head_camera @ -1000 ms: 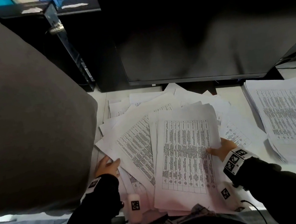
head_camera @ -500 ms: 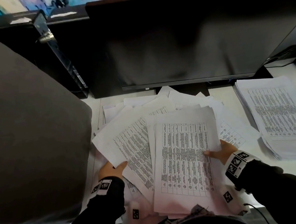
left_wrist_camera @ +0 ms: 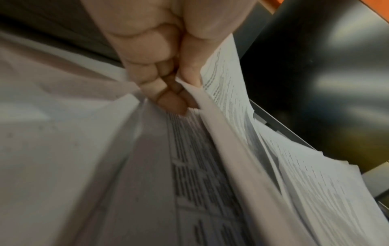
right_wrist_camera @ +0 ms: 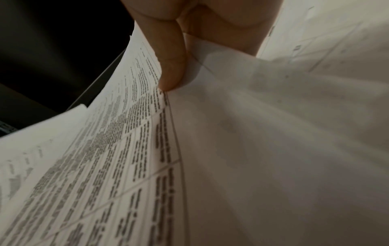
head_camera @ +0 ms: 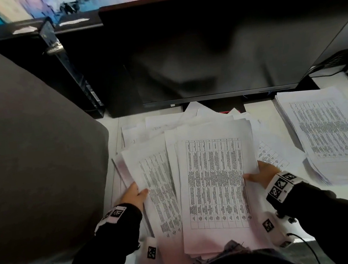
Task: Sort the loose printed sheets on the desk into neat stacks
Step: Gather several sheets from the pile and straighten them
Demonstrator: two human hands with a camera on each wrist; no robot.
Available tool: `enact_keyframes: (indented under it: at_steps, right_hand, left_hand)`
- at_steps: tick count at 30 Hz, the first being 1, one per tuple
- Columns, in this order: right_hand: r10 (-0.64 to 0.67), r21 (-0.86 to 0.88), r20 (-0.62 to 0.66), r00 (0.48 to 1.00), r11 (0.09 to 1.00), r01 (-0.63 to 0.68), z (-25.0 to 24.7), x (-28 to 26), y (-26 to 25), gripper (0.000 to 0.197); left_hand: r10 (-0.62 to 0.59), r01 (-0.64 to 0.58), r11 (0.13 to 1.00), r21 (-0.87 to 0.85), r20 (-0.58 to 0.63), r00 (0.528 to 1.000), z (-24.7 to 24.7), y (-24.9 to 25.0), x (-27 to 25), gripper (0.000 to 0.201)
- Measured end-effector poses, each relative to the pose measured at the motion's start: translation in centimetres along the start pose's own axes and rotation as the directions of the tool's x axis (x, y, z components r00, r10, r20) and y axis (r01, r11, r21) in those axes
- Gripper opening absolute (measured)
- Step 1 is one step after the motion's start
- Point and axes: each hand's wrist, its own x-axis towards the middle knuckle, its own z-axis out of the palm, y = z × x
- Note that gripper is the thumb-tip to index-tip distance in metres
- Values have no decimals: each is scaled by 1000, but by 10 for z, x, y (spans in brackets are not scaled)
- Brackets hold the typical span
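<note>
A thick bundle of printed sheets (head_camera: 215, 183) with dense tables is lifted in front of me over the loose pile (head_camera: 167, 121) on the white desk (head_camera: 261, 109). My left hand (head_camera: 135, 195) grips the bundle's left edge, thumb on top and fingers curled underneath. In the left wrist view that left hand (left_wrist_camera: 166, 79) pinches several sheets (left_wrist_camera: 231, 103). My right hand (head_camera: 259, 175) grips the bundle's right edge, thumb on the top page. The right wrist view has the thumb of this right hand (right_wrist_camera: 170, 66) pressed on the printed sheet (right_wrist_camera: 126, 133).
A neater stack of printed sheets (head_camera: 327, 130) lies on the desk at the right. A dark monitor (head_camera: 213, 48) stands right behind the pile. A large grey chair back (head_camera: 32, 157) fills the left side. More loose sheets (head_camera: 272, 156) lie under my right hand.
My left hand has slid right and up, drawing the fanned left sheets in against the middle bundle, which is now lifted and narrower. My right hand keeps its hold on the right edge.
</note>
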Motion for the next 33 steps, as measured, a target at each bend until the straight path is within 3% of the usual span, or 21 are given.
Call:
enact_keyframes:
  at_steps: [3,6,12,17,20,24,26,28,33]
  right_hand:
    - [-40,-25,9,999,999,40,9,-3,-9,50]
    - [-104,-24,20,994,994,104,22,-6,-17,41]
    - [-141,-30,105,984,989,145,48,-14,-28,47]
    - [-139,-64,71,988,988,144,59,-18,-27,42]
    - [-153,10,84,985,988,153,54,-13,-26,48]
    - [-36,268,-238,971,958,102,24,-2,-26,32]
    - [11,324,-287,958,942,86,15,5,-20,32]
    - [16,348,-226,974,935,65,17,9,-15,30]
    - [-113,56,-67,991,992,117,38,8,-11,24]
  left_hand:
    - [9,-8,1000,-14,66,998,10,14,-5,33]
    - [-9,9,1000,-2,110,994,16,25,-7,30]
    - [-58,80,986,-144,150,987,26,29,-11,38]
    - [-160,173,980,-96,130,979,33,31,-14,71]
    - [-113,116,993,-10,141,984,37,26,-14,76]
    - [-65,58,996,60,108,992,36,23,-13,65]
    - [-57,51,997,51,110,992,36,26,-15,64]
    - [-36,32,999,33,106,994,36,29,-18,61]
    - [-13,16,1000,-26,94,995,36,29,-20,63]
